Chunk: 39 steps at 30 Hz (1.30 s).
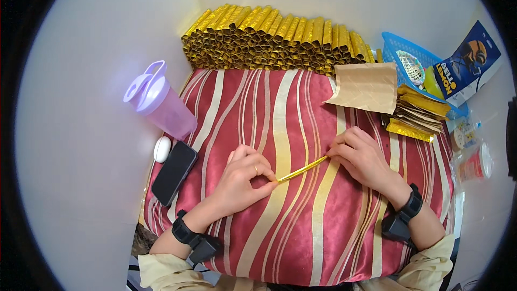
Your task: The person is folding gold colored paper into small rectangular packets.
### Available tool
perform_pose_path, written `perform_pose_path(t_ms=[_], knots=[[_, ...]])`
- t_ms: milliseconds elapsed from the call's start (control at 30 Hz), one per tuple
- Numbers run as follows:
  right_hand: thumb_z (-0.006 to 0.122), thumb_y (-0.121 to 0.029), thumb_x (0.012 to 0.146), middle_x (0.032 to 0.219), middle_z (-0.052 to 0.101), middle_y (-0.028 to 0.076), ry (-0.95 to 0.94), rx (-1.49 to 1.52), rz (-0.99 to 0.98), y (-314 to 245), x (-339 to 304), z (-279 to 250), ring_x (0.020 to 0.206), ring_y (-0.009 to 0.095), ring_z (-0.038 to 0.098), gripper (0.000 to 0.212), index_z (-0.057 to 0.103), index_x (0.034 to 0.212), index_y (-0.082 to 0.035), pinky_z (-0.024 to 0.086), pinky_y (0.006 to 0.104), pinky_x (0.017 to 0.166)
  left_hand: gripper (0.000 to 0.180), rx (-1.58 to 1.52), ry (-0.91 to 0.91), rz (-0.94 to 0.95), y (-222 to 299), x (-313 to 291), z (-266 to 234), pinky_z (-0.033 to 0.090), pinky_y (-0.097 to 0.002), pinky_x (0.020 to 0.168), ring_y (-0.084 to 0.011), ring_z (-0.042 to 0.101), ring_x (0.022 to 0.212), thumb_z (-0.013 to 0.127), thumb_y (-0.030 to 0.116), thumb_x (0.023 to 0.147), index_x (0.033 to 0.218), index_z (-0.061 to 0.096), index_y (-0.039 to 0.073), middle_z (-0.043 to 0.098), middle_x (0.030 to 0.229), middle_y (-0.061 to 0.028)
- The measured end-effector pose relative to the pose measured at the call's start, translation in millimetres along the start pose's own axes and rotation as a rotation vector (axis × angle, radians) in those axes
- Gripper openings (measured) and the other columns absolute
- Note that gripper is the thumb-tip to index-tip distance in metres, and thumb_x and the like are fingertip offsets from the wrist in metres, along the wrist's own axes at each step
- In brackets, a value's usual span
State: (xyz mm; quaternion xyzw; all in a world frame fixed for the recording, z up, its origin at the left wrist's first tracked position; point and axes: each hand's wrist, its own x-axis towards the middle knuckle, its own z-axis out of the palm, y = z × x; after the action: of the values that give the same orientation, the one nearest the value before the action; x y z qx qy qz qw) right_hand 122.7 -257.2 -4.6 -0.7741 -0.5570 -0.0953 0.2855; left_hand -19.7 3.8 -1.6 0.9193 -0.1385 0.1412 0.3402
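A thin strip of gold foil paper [301, 170], folded or rolled narrow, stretches between my two hands above the red striped cloth. My left hand [245, 175] pinches its lower left end between thumb and fingertips. At the upper right end, my right hand [362, 157] grips it with fingertips pressed together. Just beyond the right hand lies a brown paper sheet [366, 87], partly over a pile of gold-and-brown paper sheets [417, 113]. Along the back, many gold paper tubes [258, 48] are stacked, their open ends facing me.
The striped cloth [291, 237] covers the work surface. At left stand a purple shaker bottle [168, 108], a white oval case [161, 150] and a black phone [175, 173]. A blue basket [392, 43] with a dark blue packet [467, 62] and a clear cup [475, 163] are at right.
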Motion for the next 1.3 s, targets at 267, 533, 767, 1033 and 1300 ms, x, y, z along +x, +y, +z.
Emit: perform_pose_path(t_ms=[267, 533, 767, 1033, 1300], knots=[[0.06, -0.012, 0.072, 0.083, 0.056, 0.004, 0.017, -0.26, -0.284, -1.2, -1.6, -1.4, 0.082, 0.021, 0.057, 0.019, 0.062, 0.09, -0.004, 0.049, 0.0318, 0.072, 0.016, 0.267, -0.094, 0.487, 11.8, 1.8, 13.1, 0.044, -0.0345, 0.072, -0.0214, 0.057, 0.091, 0.071, 0.006, 0.069, 0.078, 0.059, 0.011, 0.063, 0.092, 0.0007], [0.06, -0.012, 0.074, 0.082, 0.053, 0.004, -0.079, -0.251, -0.296, -4.6, -7.5, -7.4, 0.082, 0.019, 0.056, 0.026, 0.065, 0.098, -0.003, 0.049, 0.0306, 0.072, 0.018, 0.165, -0.152, 0.344, 12.4, 7.7, 14.9, 0.046, -0.0366, 0.077, -0.0244, 0.057, 0.089, 0.072, 0.007, 0.074, 0.09, 0.064, 0.009, 0.062, 0.088, -0.0026], [0.061, -0.015, 0.075, 0.081, 0.049, 0.002, -0.078, -0.289, -0.318, -2.5, -10.0, -2.5, 0.082, 0.018, 0.053, 0.036, 0.069, 0.109, -0.006, 0.047, 0.0301, 0.071, 0.036, 0.17, -0.233, 0.293, 10.7, 15.4, 23.0, 0.044, -0.038, 0.081, -0.0269, 0.052, 0.091, 0.071, 0.007, 0.078, 0.114, 0.066, 0.007, 0.06, 0.092, -0.0056], [0.063, -0.014, 0.075, 0.085, 0.054, 0.001, -0.054, -0.382, -0.353, -7.1, -10.5, 2.2, 0.084, 0.017, 0.055, 0.032, 0.07, 0.105, -0.006, 0.046, 0.0293, 0.074, 0.035, 0.152, -0.235, 0.356, 6.3, 31.2, 30.0, 0.036, -0.0481, 0.104, -0.0336, 0.046, 0.122, 0.068, 0.008, 0.083, 0.118, 0.065, 0.015, 0.06, 0.13, -0.0016], [0.063, -0.015, 0.073, 0.084, 0.057, 0.002, -0.04, -0.325, -0.31, -2.6, -13.2, 1.7, 0.087, 0.017, 0.057, 0.025, 0.069, 0.094, -0.003, 0.046, 0.0299, 0.078, 0.044, 0.331, -0.321, 0.304, 6.7, 26.2, 28.7, 0.023, -0.0594, 0.111, -0.0334, 0.041, 0.132, 0.061, 0.01, 0.088, 0.131, 0.06, 0.02, 0.058, 0.135, 0.005]])
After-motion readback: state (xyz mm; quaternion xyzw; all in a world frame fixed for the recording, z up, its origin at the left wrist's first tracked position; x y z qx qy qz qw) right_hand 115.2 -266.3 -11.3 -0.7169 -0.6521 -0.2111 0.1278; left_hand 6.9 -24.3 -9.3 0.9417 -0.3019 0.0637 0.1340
